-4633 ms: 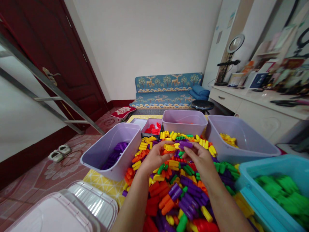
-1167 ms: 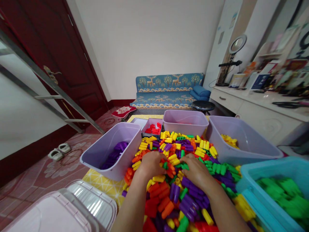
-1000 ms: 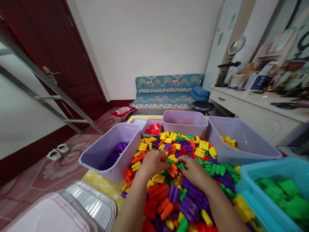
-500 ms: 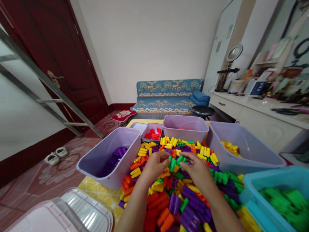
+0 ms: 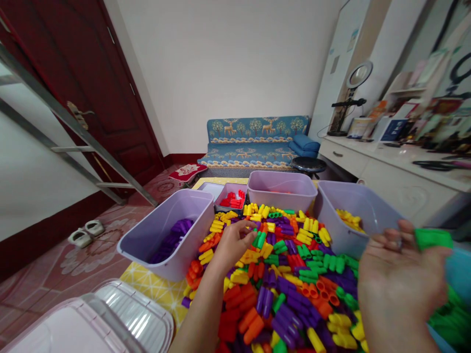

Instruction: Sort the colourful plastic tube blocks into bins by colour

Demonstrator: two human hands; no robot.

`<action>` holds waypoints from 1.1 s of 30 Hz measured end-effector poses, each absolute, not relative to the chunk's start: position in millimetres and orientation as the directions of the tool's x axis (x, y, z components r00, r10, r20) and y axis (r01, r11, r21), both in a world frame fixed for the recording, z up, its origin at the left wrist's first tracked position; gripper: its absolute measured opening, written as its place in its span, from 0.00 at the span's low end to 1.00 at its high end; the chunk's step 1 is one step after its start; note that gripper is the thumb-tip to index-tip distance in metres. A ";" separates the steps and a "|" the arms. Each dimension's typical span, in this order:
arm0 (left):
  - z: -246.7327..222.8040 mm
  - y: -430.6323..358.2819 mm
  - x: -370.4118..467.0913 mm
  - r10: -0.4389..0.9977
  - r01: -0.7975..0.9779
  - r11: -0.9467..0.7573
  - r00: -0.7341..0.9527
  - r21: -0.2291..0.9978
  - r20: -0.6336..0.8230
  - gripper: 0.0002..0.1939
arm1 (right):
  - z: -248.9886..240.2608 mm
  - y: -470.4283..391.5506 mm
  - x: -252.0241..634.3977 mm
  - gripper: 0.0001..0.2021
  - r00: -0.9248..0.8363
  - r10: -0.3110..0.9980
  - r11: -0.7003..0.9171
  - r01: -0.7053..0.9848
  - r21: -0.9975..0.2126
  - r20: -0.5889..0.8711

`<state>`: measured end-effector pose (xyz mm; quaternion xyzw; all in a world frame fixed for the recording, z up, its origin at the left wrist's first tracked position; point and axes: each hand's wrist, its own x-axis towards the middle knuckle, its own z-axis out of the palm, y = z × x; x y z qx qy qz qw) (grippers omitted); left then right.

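A heap of plastic tube-shaped building blocks (image 5: 290, 294) in purple, orange, yellow, green and red covers the table. My left hand (image 5: 233, 245) is over the far part of the heap, with a green tube block (image 5: 261, 239) at its thumb and fingertips. At the right, my right hand (image 5: 401, 279) is turned palm up, slightly blurred, with another green block (image 5: 433, 239) between thumb and fingers. This hand is at the edge of the blue bin (image 5: 458, 269), which holds green blocks (image 5: 451, 316) and is partly hidden by the hand.
Purple blocks lie in the left lilac bin (image 5: 134, 252), yellow ones in the right lilac bin (image 5: 379, 208). Another lilac bin (image 5: 281, 193) and a small box (image 5: 224, 203) with red blocks stand at the back. Clear lids (image 5: 136, 314) lie front left.
My right hand has moved right from the middle of the heap to the blue bin, carrying a green block. My left hand has stayed nearly in place over the heap.
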<state>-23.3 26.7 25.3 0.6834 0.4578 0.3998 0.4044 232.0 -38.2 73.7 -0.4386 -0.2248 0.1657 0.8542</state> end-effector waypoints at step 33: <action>29.7 22.7 -17.7 0.908 0.064 -0.175 0.397 0.982 0.136 0.17 | 59.0 -21.7 179.8 0.10 0.466 0.845 0.309 -0.023 -0.951 0.263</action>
